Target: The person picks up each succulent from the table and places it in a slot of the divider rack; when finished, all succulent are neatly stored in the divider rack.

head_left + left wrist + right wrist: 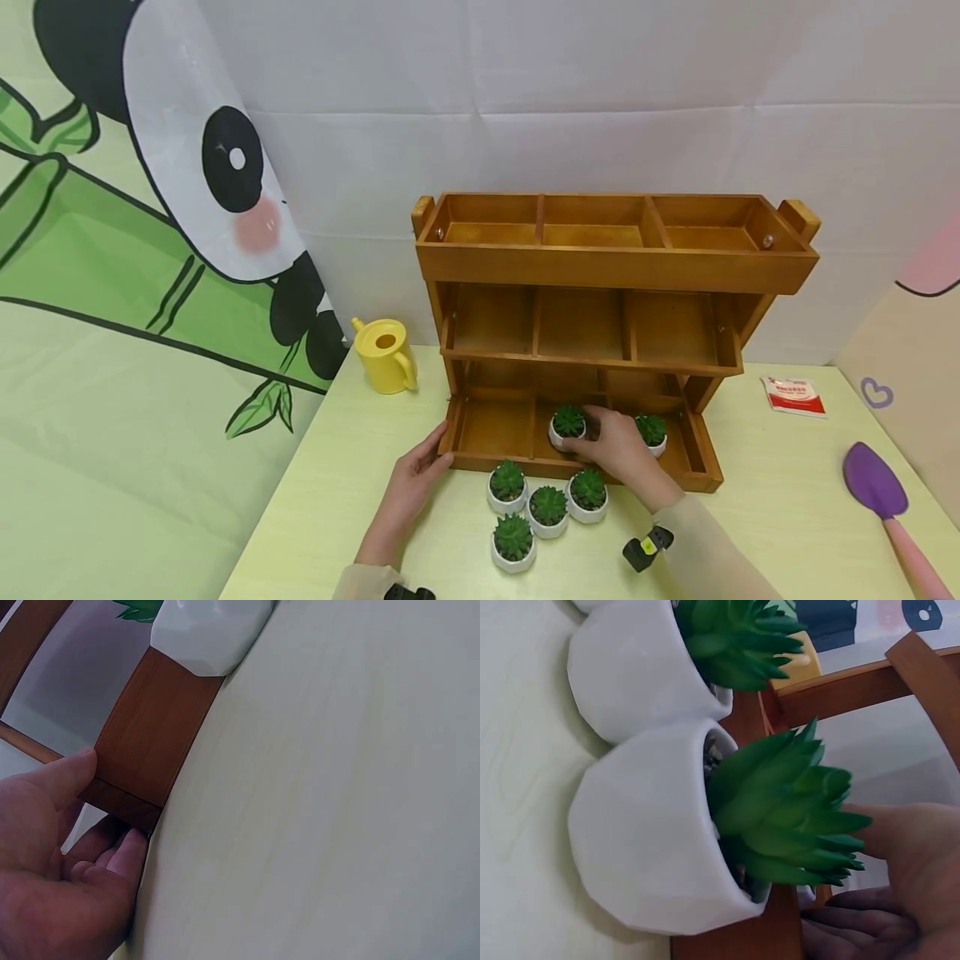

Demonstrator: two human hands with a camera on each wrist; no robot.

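Note:
A three-tier wooden shelf [615, 267] with divided trays stands against the back wall. My left hand [408, 487] grips the front left corner of its bottom tray; in the left wrist view the thumb lies against the wood and the other fingers curl by the tray's end. Between the thumb and fingers of my right hand [618, 446] is a small potted succulent [567, 422], in the bottom tray's middle compartment. Another potted succulent [651, 432] sits right of that hand in the same tray, partly hidden by it. In the right wrist view a nearer succulent [780, 810] covers the held pot.
Several white-potted succulents [548, 508] cluster on the table before the shelf. A yellow watering can [388, 358] stands left of it. To the right lie a red and white packet [795, 397] and a purple toy shovel [876, 483] with a pink handle.

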